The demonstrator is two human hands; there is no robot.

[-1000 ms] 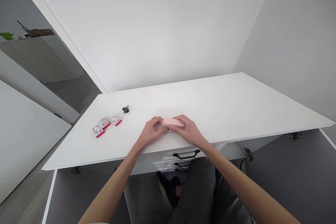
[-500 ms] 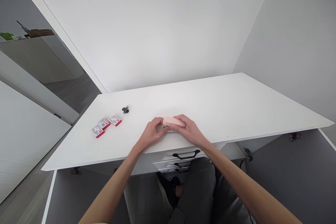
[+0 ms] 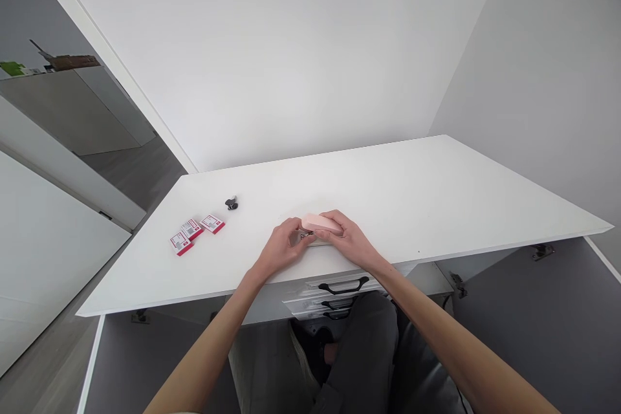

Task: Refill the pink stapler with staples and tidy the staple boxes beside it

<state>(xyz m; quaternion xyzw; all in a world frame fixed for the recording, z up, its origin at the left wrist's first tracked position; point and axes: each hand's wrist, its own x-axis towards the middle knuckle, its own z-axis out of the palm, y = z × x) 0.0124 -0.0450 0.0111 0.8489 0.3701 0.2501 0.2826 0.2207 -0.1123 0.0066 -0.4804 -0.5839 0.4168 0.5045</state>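
A pink oblong object that looks like a stapler is between my hands, low over the white tabletop near its front edge. My right hand wraps its right end, the thumb along the near side. At the left end, my left hand curls, with thumb and fingers around a small dark and metallic part under the pink top. A pale strip shows below it, partly hidden by my fingers.
Several small red-and-white boxes lie on the left of the white tabletop. Behind them is a small black object, too small to name. Black-handled drawers and my knees are below the front edge. A wall rises behind.
The pink top tilts slightly more, and more of the dark metallic part shows at its left end. Both hands stay in nearly the same place.
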